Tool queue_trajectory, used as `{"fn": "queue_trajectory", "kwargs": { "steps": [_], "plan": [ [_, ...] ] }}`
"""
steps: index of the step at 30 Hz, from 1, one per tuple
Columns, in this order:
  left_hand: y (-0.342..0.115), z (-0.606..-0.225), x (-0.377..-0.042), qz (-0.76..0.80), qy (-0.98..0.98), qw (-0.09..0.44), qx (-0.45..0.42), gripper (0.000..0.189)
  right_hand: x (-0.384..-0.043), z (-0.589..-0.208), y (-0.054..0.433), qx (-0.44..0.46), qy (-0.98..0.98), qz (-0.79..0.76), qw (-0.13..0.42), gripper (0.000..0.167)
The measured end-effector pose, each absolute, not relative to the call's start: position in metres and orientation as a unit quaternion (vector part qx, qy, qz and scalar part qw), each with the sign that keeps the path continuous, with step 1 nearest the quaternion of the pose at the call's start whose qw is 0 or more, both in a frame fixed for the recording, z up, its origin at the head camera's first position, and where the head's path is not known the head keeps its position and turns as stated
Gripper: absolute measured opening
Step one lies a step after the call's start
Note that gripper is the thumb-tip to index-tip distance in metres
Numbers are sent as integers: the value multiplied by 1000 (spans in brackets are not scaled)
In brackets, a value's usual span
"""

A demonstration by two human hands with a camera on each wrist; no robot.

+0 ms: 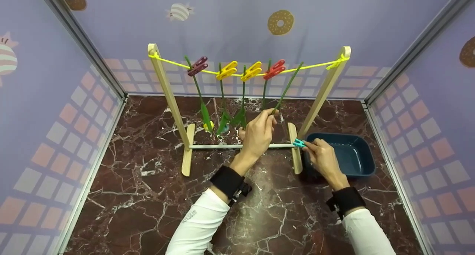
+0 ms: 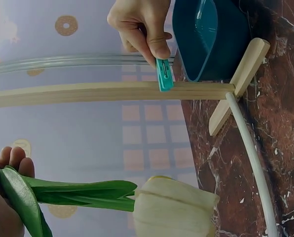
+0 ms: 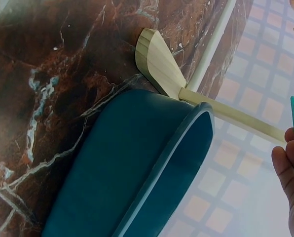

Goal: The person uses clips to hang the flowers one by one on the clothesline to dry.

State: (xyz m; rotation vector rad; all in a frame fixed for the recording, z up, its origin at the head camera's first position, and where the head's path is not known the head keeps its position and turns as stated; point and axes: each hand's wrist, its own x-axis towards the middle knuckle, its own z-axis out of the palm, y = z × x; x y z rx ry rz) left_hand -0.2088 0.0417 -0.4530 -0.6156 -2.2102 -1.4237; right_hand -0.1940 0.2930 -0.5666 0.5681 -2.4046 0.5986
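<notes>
My left hand (image 1: 258, 130) grips an artificial white tulip (image 2: 174, 207) by its green stem (image 1: 287, 88), the bloom hanging downward. The stem's upper end reaches the yellow cord (image 1: 319, 65), right of the red clothespin (image 1: 274, 69). Between thumb and fingers, my right hand (image 1: 323, 156) pinches a teal clothespin (image 1: 299, 143) near the foot of the rack's right post. Further stems hang from the cord under a purple clothespin (image 1: 197, 66) and two yellow ones (image 1: 226, 70). My left hand hides part of the hanging flowers in the head view.
A wooden rack with a left post (image 1: 169, 95), a right post (image 1: 322, 95) and a white crossbar (image 1: 215, 146) carries the cord. Beside its right foot stands a dark blue basin (image 1: 365, 154). Patterned panels (image 1: 230, 28) enclose the marbled surface (image 1: 148, 206) at the back and sides.
</notes>
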Motion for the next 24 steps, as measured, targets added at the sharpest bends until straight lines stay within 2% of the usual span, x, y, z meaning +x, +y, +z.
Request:
{"fn": "queue_trajectory", "kwargs": {
  "steps": [12, 24],
  "plan": [
    [45, -453, -214, -533, -794, 209, -204, 24, -194, -550, 295, 218, -887, 232, 336, 21],
    [46, -456, -217, -536, -791, 212, -204, 22, -194, -505, 280, 242, -855, 251, 384, 28]
  ]
}}
